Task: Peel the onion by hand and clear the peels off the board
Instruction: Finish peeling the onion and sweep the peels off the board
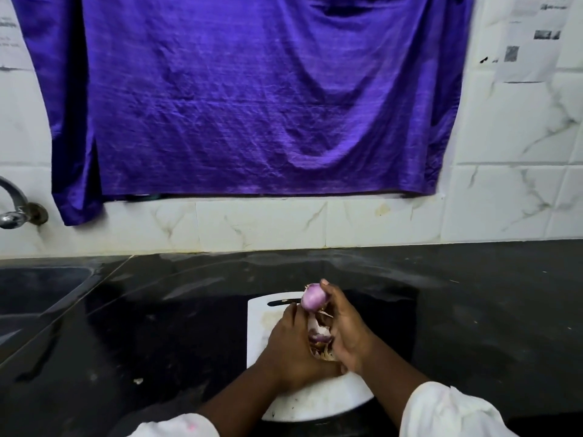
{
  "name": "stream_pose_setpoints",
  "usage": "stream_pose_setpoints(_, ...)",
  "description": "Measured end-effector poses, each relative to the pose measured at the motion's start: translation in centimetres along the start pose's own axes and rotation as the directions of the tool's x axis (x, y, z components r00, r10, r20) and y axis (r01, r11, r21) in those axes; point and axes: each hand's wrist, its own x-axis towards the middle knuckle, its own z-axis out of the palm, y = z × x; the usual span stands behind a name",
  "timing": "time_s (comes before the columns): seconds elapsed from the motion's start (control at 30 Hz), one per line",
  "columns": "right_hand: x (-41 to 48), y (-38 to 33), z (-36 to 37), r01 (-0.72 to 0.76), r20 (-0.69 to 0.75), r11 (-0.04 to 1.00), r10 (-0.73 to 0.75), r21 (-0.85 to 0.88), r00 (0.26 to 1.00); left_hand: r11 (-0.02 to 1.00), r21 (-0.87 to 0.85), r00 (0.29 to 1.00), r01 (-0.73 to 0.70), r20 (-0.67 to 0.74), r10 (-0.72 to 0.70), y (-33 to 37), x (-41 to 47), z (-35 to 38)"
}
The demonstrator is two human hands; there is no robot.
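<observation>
The onion (312,297) is up off the board, held at the far end of the right hand (344,329). That grip is closed round it, thumb on top and fingers curled underneath. Its skin looks smooth and pale purple, so most of the dry outer layer seems gone. A ragged flap appears to hang from its underside, though I cannot tell whether it is attached.

Just below, between the two hands, lies a loose heap of peels (318,337) on the white board (262,326). The left hand (290,342) reaches in from the side, back upward and fingertips close to the onion and the heap. Its fingers are mostly hidden, so I cannot tell whether that grip has hold of a strip or merely rests there.

This looks like the tail of the peeling step. Next, any last flap wants pulling free while the right hand keeps the onion steady. Then the heap needs sweeping off the board.

The board sits on a dark tabletop (473,310), with a sink (44,288) and tap (15,209) to the left. A purple cloth (252,96) hangs on the tiled wall behind.
</observation>
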Motion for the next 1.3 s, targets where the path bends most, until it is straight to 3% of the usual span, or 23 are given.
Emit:
stream_pose_setpoints(0.2, -0.4, -0.2, -0.1, 0.002, 0.035, 0.998, -0.004, 0.063, 0.999, 0.978, 0.187, 0.996, 0.093, -0.008, -0.093, 0.5, 0.5, 0.9)
stream_pose_setpoints(0.37, -0.4, 0.1, -0.1, -0.030, -0.055, 0.995, 0.035, 0.100, 0.998, 0.920, 0.388, 0.998, 0.065, -0.003, -0.069, 0.3, 0.2, 1.8)
stream_pose_setpoints(0.67, -1.1, -0.4, 0.3, -0.069, -0.055, 0.981, 0.080, 0.183, 0.995, 0.975, 0.220, 0.999, 0.044, -0.031, -0.038, 0.4, 0.2, 0.6)
stream_pose_setpoints(0.93, -3.2, -2.9, 2.0, 0.020, -0.032, 0.960, -0.011, 0.281, 0.999, 0.995, 0.099, 0.992, -0.023, -0.118, 0.034, 2.0, 0.5, -2.8)
stream_pose_setpoints(1.17, -7.2, -5.0, 7.8, 0.065, 0.104, 0.935, -0.108, 0.348, 0.989, 0.999, 0.009, 0.955, -0.032, -0.295, 0.033, 4.3, -1.6, -10.2)
stream_pose_setpoints(1.3, -9.9, -2.9, 13.6, 0.031, 0.212, 0.944, -0.106, 0.330, 0.972, 0.999, 0.028, 0.922, 0.044, -0.387, -0.030, 3.8, -6.4, -15.8)
